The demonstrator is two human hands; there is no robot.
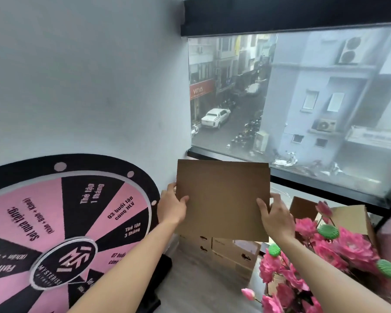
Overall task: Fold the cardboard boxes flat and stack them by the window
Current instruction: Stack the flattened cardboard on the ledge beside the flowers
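Holding a flattened cardboard box (222, 199) up in front of the window (303, 105), I see both hands clamped on its side edges. My left hand (171, 205) grips the left edge, thumb lying across the near face and the other fingers hidden behind the panel. My right hand (274, 214) pinches the right edge low down, thumb on the near face, fingers (278, 199) curled round the edge. The panel spans between the two hands, upright and slightly tilted. Below the fingers, more cardboard boxes (233, 249) sit on the floor. Left of my left hand is a pink and black prize wheel (61, 222); below my right hand are pink flowers (325, 256).
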